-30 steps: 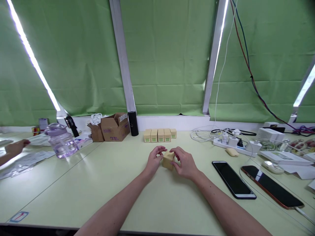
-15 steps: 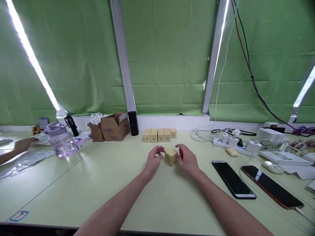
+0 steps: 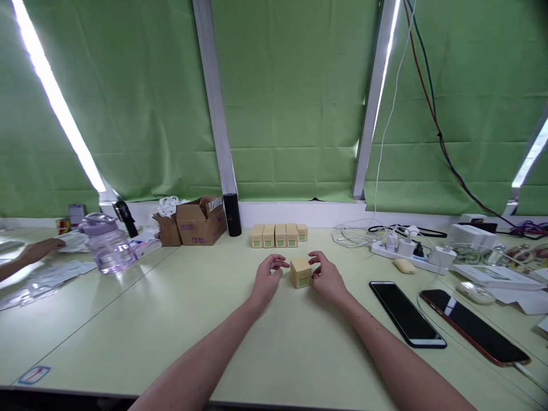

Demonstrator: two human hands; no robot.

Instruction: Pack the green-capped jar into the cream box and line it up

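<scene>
A small cardboard box with a green label facing me stands on the table between my hands. My left hand is just left of it, fingers curved and apart, with a narrow gap to the box. At the box's right side is my right hand, its thumb and fingers spread; whether a fingertip touches the box I cannot tell. Behind them, a row of several similar small boxes stands side by side, labels toward me.
To the right lie a phone with a white edge, another phone on a cable, and a power strip with chargers. On the left are a purple water jug, an open carton, a black cylinder and another person's hand.
The small box has turned so its label faces more to the right and toward me, and it sits slightly further right. My left fingers are now apart from it.
</scene>
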